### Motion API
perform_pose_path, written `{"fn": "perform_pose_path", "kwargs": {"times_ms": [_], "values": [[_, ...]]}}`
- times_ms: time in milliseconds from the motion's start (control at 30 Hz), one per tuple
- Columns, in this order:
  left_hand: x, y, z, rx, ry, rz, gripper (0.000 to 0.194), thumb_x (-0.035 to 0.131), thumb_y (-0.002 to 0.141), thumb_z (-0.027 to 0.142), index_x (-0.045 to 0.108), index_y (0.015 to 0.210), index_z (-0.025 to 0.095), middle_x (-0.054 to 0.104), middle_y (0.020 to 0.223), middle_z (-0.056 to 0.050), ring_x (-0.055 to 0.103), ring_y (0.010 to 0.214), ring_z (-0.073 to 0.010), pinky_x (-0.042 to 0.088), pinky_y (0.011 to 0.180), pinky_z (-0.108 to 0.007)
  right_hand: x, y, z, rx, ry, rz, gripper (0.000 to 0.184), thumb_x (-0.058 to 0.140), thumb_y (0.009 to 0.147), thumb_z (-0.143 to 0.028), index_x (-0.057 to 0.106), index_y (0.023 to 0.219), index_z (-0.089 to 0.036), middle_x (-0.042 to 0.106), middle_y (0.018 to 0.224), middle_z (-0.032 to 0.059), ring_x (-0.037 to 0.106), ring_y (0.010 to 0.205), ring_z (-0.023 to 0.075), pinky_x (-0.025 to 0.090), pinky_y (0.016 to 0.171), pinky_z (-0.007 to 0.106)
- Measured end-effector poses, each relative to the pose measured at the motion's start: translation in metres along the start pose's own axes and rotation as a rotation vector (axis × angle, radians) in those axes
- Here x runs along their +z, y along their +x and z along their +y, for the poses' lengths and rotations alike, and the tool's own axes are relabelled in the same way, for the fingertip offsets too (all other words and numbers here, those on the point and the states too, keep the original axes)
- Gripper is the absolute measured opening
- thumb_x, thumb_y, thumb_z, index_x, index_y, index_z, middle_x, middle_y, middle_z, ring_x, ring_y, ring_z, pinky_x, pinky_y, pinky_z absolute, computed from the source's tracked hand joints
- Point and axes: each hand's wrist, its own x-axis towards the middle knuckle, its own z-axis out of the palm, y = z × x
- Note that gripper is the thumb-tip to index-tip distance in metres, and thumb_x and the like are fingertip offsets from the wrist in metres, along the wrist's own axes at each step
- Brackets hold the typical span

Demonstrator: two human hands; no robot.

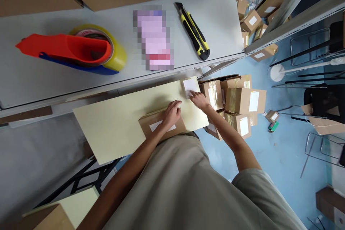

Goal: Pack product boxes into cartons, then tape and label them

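Note:
A cardboard box [145, 124] with a white label [155, 125] lies on the pale yellow board, close against my body. Resting over its top is my left hand [172, 114], fingers loosely bent and reaching past the far edge. To the right, my right hand [198, 100] has its fingertips drawn together at the near edge of a small stack of white labels [189, 87]. The stack lies near the board's right end. How many labels the fingertips pinch is too small to see.
On the grey shelf [113, 14] above lie a red and blue tape dispenser with yellow tape [117, 55], a blurred phone [155, 39] and a yellow-black box cutter [192, 30]. Taped cartons [234, 100] are piled right of the yellow board [107, 125]. Chairs stand farther right.

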Motion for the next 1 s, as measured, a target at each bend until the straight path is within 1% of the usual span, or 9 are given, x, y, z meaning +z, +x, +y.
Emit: {"fn": "perform_pose_path", "kwargs": {"times_ms": [100, 200, 333, 433, 500, 600, 700, 900, 1000], "values": [[-0.002, 0.001, 0.003, -0.008, 0.038, -0.021, 0.044, 0.055, 0.106, 0.014, 0.072, 0.146, 0.019, 0.076, 0.148, -0.017, 0.069, 0.143, -0.0321, 0.054, 0.130, -0.052, -0.006, -0.004, -0.004, -0.024, -0.056, -0.013, 0.051, 0.042, 0.108, 0.001, 0.077, 0.145, -0.002, 0.064, 0.166, 0.0300, 0.075, 0.134, 0.0345, 0.056, 0.112, 0.046], [0.000, 0.012, 0.007, 0.001, 0.106, -0.061, 0.045, 0.053, 0.109, 0.017, 0.070, 0.151, 0.016, 0.074, 0.155, -0.018, 0.068, 0.148, -0.0320, 0.053, 0.133, -0.052, -0.018, -0.003, -0.005, 0.020, -0.063, 0.012, 0.046, 0.041, 0.110, 0.001, 0.079, 0.137, -0.001, 0.079, 0.142, 0.0267, 0.079, 0.120, 0.0320, 0.055, 0.101, 0.042], [0.006, 0.046, 0.012, 0.042, 0.229, -0.148, 0.054, 0.052, 0.110, 0.020, 0.062, 0.162, 0.010, 0.064, 0.170, -0.021, 0.058, 0.162, -0.0329, 0.043, 0.140, -0.051, -0.049, 0.009, 0.004, 0.156, -0.010, 0.206, 0.039, 0.044, 0.116, -0.008, 0.082, 0.125, -0.007, 0.085, 0.125, 0.0206, 0.078, 0.112, 0.0297, 0.050, 0.095, 0.038], [0.010, 0.080, 0.014, 0.092, 0.329, -0.246, 0.064, 0.056, 0.108, 0.021, 0.054, 0.169, 0.000, 0.050, 0.181, -0.025, 0.043, 0.173, -0.0363, 0.035, 0.145, -0.050, -0.076, 0.021, 0.014, 0.236, 0.024, 0.377, 0.038, 0.046, 0.120, -0.019, 0.083, 0.122, -0.011, 0.085, 0.125, 0.0183, 0.077, 0.111, 0.0286, 0.049, 0.097, 0.036], [0.012, 0.100, 0.014, 0.099, 0.392, -0.295, 0.070, 0.057, 0.106, 0.021, 0.049, 0.171, -0.005, 0.041, 0.185, -0.029, 0.035, 0.177, -0.0384, 0.030, 0.147, -0.050, -0.091, 0.030, 0.019, 0.256, 0.033, 0.435, 0.038, 0.048, 0.121, -0.023, 0.084, 0.123, -0.012, 0.085, 0.124, 0.0184, 0.076, 0.113, 0.0291, 0.049, 0.099, 0.037], [0.013, 0.120, 0.013, 0.055, 0.469, -0.361, 0.075, 0.056, 0.104, 0.017, 0.044, 0.172, -0.012, 0.035, 0.186, -0.034, 0.032, 0.178, -0.0413, 0.027, 0.147, -0.050, -0.105, 0.041, 0.023, 0.263, 0.010, 0.443, 0.039, 0.048, 0.121, -0.023, 0.085, 0.123, -0.009, 0.086, 0.119, 0.0205, 0.075, 0.116, 0.0313, 0.049, 0.104, 0.039], [0.013, 0.127, 0.014, 0.007, 0.504, -0.418, 0.077, 0.054, 0.102, 0.014, 0.040, 0.171, -0.017, 0.032, 0.185, -0.038, 0.032, 0.177, -0.0432, 0.028, 0.146, -0.050, -0.110, 0.050, 0.024, 0.274, -0.029, 0.398, 0.041, 0.048, 0.121, -0.023, 0.084, 0.128, -0.005, 0.086, 0.120, 0.0241, 0.076, 0.117, 0.0341, 0.050, 0.105, 0.042], [0.011, 0.127, 0.020, -0.111, 0.553, -0.427, 0.085, 0.056, 0.101, 0.010, 0.028, 0.177, -0.015, 0.021, 0.188, -0.038, 0.029, 0.177, -0.0475, 0.039, 0.139, -0.054, -0.108, 0.061, 0.024, 0.273, -0.058, 0.322, 0.042, 0.049, 0.120, -0.022, 0.083, 0.138, -0.007, 0.085, 0.129, 0.0257, 0.077, 0.119, 0.0349, 0.052, 0.105, 0.044], [0.010, 0.128, 0.023, -0.105, 0.567, -0.425, 0.082, 0.054, 0.104, 0.011, 0.029, 0.178, -0.014, 0.020, 0.190, -0.035, 0.031, 0.177, -0.0451, 0.040, 0.139, -0.051, -0.104, 0.063, 0.025, 0.275, -0.050, 0.329, 0.042, 0.048, 0.119, -0.019, 0.083, 0.137, -0.005, 0.085, 0.127, 0.0265, 0.077, 0.117, 0.0354, 0.052, 0.106, 0.045]]}}
